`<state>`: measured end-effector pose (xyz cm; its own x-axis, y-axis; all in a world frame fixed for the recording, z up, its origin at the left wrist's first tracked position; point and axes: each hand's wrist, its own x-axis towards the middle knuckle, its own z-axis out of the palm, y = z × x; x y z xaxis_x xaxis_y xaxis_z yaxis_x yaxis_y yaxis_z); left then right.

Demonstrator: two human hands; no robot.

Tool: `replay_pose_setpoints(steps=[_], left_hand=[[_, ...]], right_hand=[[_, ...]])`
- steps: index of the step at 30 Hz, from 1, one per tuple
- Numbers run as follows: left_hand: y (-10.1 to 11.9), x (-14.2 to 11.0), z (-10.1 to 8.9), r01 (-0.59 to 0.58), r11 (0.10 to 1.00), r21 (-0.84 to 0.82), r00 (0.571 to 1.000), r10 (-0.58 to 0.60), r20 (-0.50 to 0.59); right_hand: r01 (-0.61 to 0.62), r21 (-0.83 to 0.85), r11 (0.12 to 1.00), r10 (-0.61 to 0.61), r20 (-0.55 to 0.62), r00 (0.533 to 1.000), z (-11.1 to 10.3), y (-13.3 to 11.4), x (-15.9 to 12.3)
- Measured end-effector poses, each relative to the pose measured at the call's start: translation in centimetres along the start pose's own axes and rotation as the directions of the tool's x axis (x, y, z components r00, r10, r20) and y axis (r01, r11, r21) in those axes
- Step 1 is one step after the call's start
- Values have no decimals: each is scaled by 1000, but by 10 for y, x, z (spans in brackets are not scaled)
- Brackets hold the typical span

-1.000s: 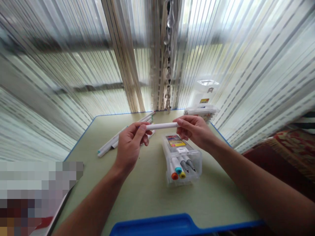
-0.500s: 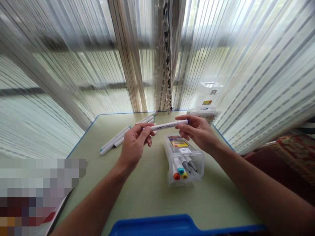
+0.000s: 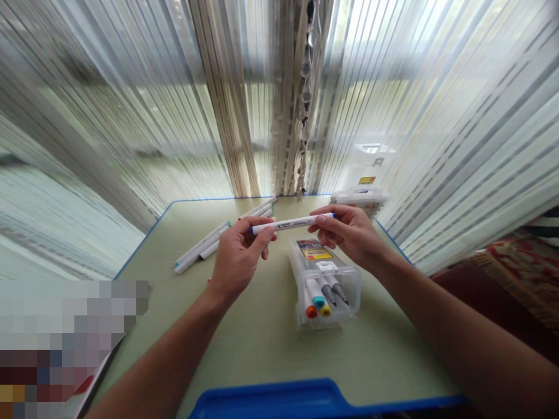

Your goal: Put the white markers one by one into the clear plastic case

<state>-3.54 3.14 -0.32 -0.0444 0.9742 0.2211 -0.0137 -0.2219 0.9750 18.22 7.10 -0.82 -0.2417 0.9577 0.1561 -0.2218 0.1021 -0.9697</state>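
Observation:
A white marker (image 3: 293, 223) with blue ends is held level above the table between both hands. My left hand (image 3: 238, 250) pinches its left end between thumb and fingers. At the opposite end, my right hand (image 3: 345, 231) grips it near the blue tip. Below and slightly right lies a clear plastic marker case (image 3: 301, 270), on its side with its open end toward me. Inside it are several markers, with an orange end (image 3: 311, 312), a turquoise end (image 3: 318, 301) and a yellow end (image 3: 325, 311) showing.
Several white markers (image 3: 203, 244) lie on the green table (image 3: 253, 343) behind my left hand. A second clear case (image 3: 360, 198) with its lid up stands at the back right. Striped curtains (image 3: 174, 116) hang behind. A blue tray edge (image 3: 271, 398) runs along the front.
The left fingers have shifted on the marker, so its left blue end now shows more. The view has moved slightly; both hands still hold the marker.

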Motion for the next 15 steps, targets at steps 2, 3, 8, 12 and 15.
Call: replay_pose_setpoints(steps=[2,3,8,12,15], left_hand=[[1,-1,0,-5,1000,14,1000,5,-1],[1,-1,0,-6,1000,16,1000,6,0],[-1,0,-1,10,998,-57,1000,-10,1],[-4,2,-2,45,980,-194,999,-41,25],[-5,3,-3,65,965,-254,998,-60,28]], right_hand=[[3,-9,1000,-3,6,1000,0,0,0],[9,-17,1000,-8,9,1000,0,1,-1],[18,-38,999,-17,19,1000,-1,1,-1],[-13,-6,1000,14,26,1000,0,-2,0],[-33,15,999,33,20,999,1,-3,0]])
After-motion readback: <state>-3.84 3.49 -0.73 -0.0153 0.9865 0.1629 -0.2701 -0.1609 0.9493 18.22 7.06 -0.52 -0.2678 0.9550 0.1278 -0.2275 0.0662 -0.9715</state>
